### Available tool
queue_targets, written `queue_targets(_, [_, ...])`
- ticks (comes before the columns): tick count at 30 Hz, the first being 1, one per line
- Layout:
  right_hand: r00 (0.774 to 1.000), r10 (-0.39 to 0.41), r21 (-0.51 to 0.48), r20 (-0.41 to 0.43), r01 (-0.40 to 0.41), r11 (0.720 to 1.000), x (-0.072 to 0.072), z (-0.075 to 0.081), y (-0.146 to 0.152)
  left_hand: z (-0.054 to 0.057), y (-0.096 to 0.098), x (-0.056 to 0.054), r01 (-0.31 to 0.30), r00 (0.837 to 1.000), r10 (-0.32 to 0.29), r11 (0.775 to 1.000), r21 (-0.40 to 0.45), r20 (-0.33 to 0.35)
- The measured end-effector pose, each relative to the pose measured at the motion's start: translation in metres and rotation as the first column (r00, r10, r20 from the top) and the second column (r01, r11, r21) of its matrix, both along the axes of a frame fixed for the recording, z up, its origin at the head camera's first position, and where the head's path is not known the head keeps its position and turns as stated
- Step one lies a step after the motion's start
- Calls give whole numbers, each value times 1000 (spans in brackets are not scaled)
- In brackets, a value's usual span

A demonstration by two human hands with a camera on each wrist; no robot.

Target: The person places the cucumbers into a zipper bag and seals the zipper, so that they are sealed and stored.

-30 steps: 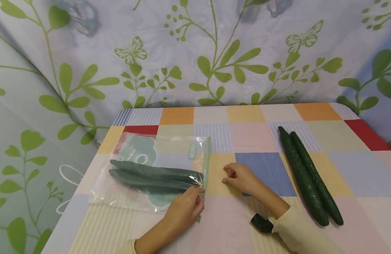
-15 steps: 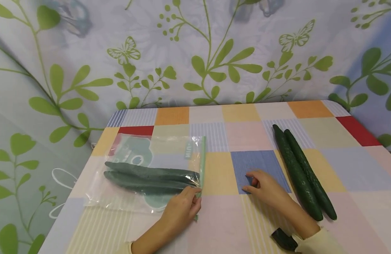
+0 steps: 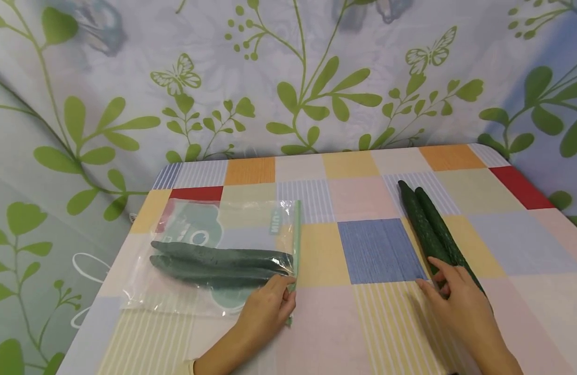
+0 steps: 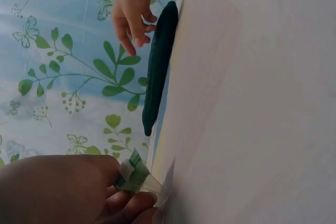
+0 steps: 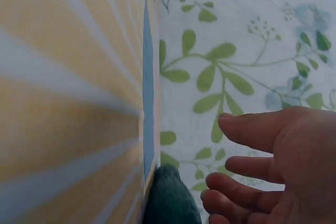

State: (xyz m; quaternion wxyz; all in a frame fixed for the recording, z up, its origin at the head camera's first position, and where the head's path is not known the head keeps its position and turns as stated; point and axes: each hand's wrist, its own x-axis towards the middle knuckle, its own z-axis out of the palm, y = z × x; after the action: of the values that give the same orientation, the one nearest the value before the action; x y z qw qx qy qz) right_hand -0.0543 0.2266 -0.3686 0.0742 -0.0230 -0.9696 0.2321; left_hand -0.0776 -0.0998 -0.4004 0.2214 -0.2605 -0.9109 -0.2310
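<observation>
My left hand point(image 3: 267, 307) pinches the near corner of a clear zip bag point(image 3: 243, 211) by its green strip; the left wrist view shows the strip's end point(image 4: 134, 174) between thumb and fingers. Inside the bag lie two cucumbers point(image 3: 223, 257), side by side, their right ends near the strip. Two more cucumbers lie together on the right, a left one point(image 3: 419, 221) and a right one point(image 3: 439, 224). Over their near halves hovers my right hand point(image 3: 466, 307), thumb and fingers spread apart. In the right wrist view this hand point(image 5: 273, 166) holds nothing, beside a cucumber point(image 5: 170, 203).
A patchwork cloth point(image 3: 316, 323) covers the table. Behind it hangs a curtain point(image 3: 270, 78) printed with green leaves and butterflies. A blue square of cloth point(image 3: 379, 250) lies between the bag and the loose cucumbers.
My right hand has moved right, from beside the bag's strip to over the loose cucumbers. The left hand keeps its pinch on the bag. The head view has shifted slightly right.
</observation>
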Motion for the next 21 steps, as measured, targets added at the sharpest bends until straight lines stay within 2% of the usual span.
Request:
queue_targets(5, [996,-90,3,-23,90,996,6,-4,13,1,-2,1,-7,1000,7,1000,1,-1])
queue_targets(8, [992,-119,41,35,118,992,5,-7,19,2,-2,1,-16,1000,15,1000,2,14])
queue_targets(10, [985,-136,88,107,127,988,4,-9,24,2,-2,1,-19,999,19,1000,1,26])
queue_targets(12, [967,-144,120,208,121,985,2,-9,28,3,-1,0,-19,999,19,1000,-4,32])
queue_targets(15, [909,-152,154,389,98,983,-1,-10,33,3,-1,-1,-19,999,20,1000,-12,26])
queue_targets(17, [872,-152,153,466,89,984,-2,-11,35,2,-1,-1,-20,1000,20,1000,-10,19])
queue_targets(19, [847,-148,166,510,72,984,-3,-11,36,0,-2,-1,-20,1000,20,1000,-7,13])
queue_targets(21, [866,-152,158,476,86,984,-2,-11,35,0,-3,-1,-15,1000,15,1000,-6,4])
